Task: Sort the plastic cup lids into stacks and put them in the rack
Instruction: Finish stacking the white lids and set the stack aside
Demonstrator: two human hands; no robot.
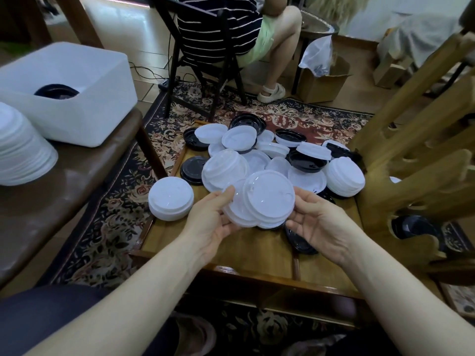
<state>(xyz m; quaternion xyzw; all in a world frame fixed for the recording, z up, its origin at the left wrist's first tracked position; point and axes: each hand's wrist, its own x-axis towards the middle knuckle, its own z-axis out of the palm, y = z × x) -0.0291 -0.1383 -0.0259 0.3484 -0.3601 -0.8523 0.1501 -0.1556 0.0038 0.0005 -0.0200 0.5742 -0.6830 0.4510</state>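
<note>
Head view: on the bench's [77,181] left edge lies a white lid stack [23,150] beside a white bin [77,98]. Over the low table's [257,253] near edge, the left hand [213,222] and right hand [321,222], fingers curled, grip a fanned stack of white lids [259,201]. Loose lids [270,155] pile behind; the wooden rack [411,150] stands on the right.

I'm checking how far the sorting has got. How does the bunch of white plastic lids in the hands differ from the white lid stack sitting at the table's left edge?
The held white plastic lids are fanned and tilted, gripped by the left hand and right hand; the white lid stack at the left edge is squared up, flat and untouched on the wooden table. Both are white round lids.
</note>
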